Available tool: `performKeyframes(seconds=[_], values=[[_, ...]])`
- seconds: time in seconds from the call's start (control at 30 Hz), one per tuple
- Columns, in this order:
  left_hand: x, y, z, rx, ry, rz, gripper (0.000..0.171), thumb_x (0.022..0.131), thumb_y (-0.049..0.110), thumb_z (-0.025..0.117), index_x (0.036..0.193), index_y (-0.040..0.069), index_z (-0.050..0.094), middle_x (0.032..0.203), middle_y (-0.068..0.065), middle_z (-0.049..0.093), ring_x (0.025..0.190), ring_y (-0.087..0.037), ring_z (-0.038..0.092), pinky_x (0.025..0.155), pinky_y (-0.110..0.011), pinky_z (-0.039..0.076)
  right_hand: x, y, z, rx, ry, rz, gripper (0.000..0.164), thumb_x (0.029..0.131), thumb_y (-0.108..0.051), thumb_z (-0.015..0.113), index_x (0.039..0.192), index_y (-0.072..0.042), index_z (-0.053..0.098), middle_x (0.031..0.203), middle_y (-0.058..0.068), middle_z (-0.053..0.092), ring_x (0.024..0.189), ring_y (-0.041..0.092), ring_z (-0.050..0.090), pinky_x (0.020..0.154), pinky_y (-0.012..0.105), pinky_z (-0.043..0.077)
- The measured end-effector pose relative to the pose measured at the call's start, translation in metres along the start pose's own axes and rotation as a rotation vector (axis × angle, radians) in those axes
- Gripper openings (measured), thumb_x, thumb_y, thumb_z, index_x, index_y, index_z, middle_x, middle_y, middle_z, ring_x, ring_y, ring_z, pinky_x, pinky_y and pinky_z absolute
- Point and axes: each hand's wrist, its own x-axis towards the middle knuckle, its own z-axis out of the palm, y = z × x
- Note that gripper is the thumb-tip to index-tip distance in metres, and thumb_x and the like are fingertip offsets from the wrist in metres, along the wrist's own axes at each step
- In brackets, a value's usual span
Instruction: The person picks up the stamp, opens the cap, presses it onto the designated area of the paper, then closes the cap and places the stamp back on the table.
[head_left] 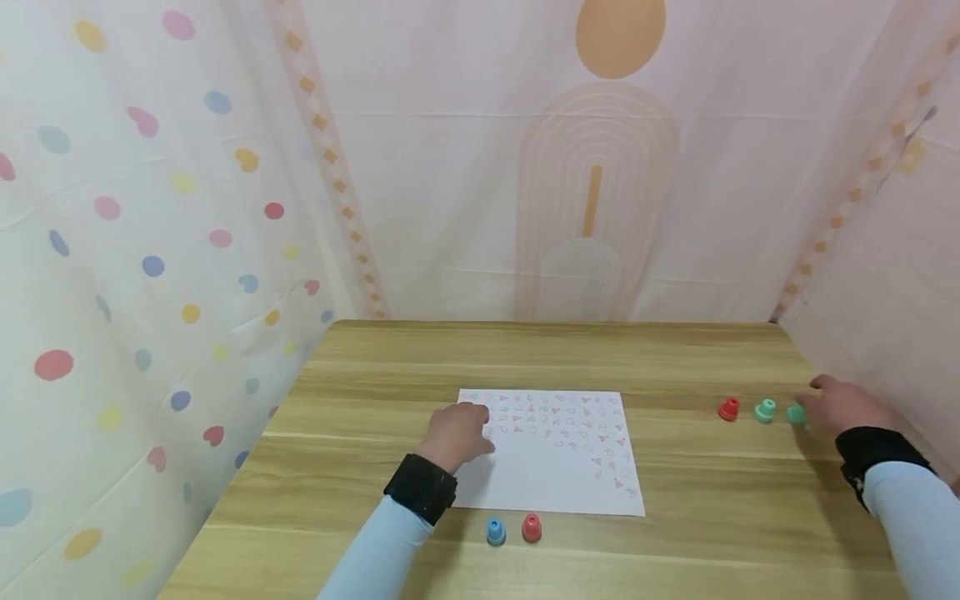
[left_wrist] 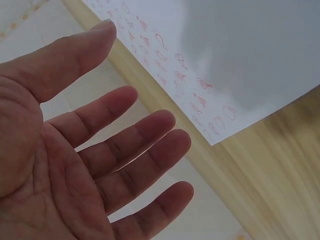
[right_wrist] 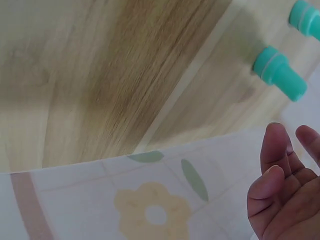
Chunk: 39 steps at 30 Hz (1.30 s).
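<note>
Over the left part of a white paper hangs my left hand, fingers spread and holding nothing. Rows of small, mostly reddish printed shapes cover the sheet's top and right side; its lower left is blank. At the table's right, my right hand is beside a green toy stamp, which it partly covers in the head view. The right wrist view has this stamp upright on the wood, apart from the slightly bent fingers. A second green stamp and a red stamp stand left of it.
In front of the paper's near edge stand a blue stamp and another red stamp. The wood-grain table ends at patterned cloth hanging behind it and on both sides.
</note>
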Motion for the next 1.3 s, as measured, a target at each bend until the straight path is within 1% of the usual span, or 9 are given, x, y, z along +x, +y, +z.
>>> performKeyframes(seconds=[0.27,0.4,0.47,0.63,0.7,0.87,0.93,1.07,1.3], values=[[-0.002,0.001,0.0,0.004,-0.007,0.002,0.04,0.075,0.027,0.078,0.108,0.005,0.07,0.101,-0.011,0.073,0.085,-0.026,0.063,0.076,-0.046,0.054,0.002,0.004,0.013,-0.037,0.021,-0.03,0.058,0.093,-0.033,0.053,0.117,0.019,0.05,0.115,0.045,0.052,0.098,0.06,0.048,0.077,0.067,0.044],[-0.002,0.001,0.001,0.016,-0.005,0.008,0.041,0.076,0.029,0.077,0.109,0.005,0.07,0.101,-0.011,0.073,0.085,-0.026,0.063,0.076,-0.045,0.054,0.002,0.002,0.018,-0.03,-0.016,0.02,0.051,0.091,-0.026,0.056,0.117,0.017,0.05,0.116,0.045,0.052,0.098,0.063,0.046,0.074,0.08,0.036],[-0.002,0.001,0.002,0.022,0.0,0.012,0.04,0.076,0.03,0.077,0.108,0.006,0.07,0.1,-0.011,0.073,0.083,-0.026,0.063,0.075,-0.044,0.054,0.002,0.001,0.02,-0.028,-0.022,0.03,0.047,0.09,-0.021,0.057,0.115,0.019,0.05,0.113,0.046,0.053,0.095,0.062,0.048,0.074,0.081,0.036],[-0.004,0.002,0.002,0.013,0.012,0.024,0.039,0.076,0.03,0.077,0.106,0.005,0.07,0.096,-0.011,0.073,0.078,-0.024,0.062,0.073,-0.043,0.055,0.0,0.002,0.024,-0.046,0.023,-0.014,0.039,0.088,-0.011,0.056,0.109,0.022,0.052,0.103,0.044,0.058,0.084,0.053,0.056,0.07,0.064,0.047],[-0.004,0.003,0.003,0.006,0.015,0.026,0.04,0.076,0.03,0.077,0.106,0.005,0.07,0.096,-0.011,0.073,0.078,-0.024,0.062,0.073,-0.043,0.055,0.0,0.003,0.026,-0.041,0.03,-0.013,0.038,0.088,-0.01,0.056,0.108,0.022,0.052,0.101,0.044,0.059,0.081,0.051,0.058,0.068,0.062,0.049],[-0.003,0.002,0.005,-0.008,0.016,0.022,0.04,0.076,0.029,0.077,0.107,0.005,0.07,0.097,-0.011,0.073,0.08,-0.025,0.062,0.074,-0.044,0.054,-0.002,-0.001,0.023,-0.012,0.024,0.012,0.037,0.087,-0.008,0.054,0.107,0.023,0.051,0.1,0.045,0.058,0.079,0.049,0.058,0.067,0.06,0.049],[-0.004,0.003,0.004,-0.013,0.014,0.019,0.04,0.076,0.029,0.078,0.107,0.005,0.07,0.097,-0.011,0.073,0.081,-0.025,0.062,0.074,-0.044,0.054,-0.004,-0.005,0.019,0.002,0.023,0.025,0.037,0.088,-0.009,0.053,0.108,0.023,0.05,0.101,0.046,0.057,0.082,0.052,0.056,0.068,0.065,0.047],[-0.004,0.003,0.004,-0.005,0.012,0.017,0.04,0.076,0.029,0.077,0.107,0.005,0.07,0.098,-0.01,0.072,0.081,-0.024,0.061,0.075,-0.044,0.054,-0.007,-0.013,0.009,0.009,0.04,0.03,0.038,0.091,-0.011,0.05,0.11,0.022,0.048,0.104,0.045,0.056,0.084,0.054,0.055,0.066,0.066,0.046],[-0.003,0.002,0.002,0.002,0.014,0.016,0.039,0.077,0.03,0.076,0.107,0.005,0.07,0.097,-0.01,0.072,0.08,-0.023,0.06,0.074,-0.044,0.053,0.002,-0.029,0.001,0.023,0.167,-0.047,0.034,0.091,-0.01,0.053,0.106,0.02,0.05,0.096,0.041,0.061,0.077,0.048,0.059,0.058,0.054,0.048]])
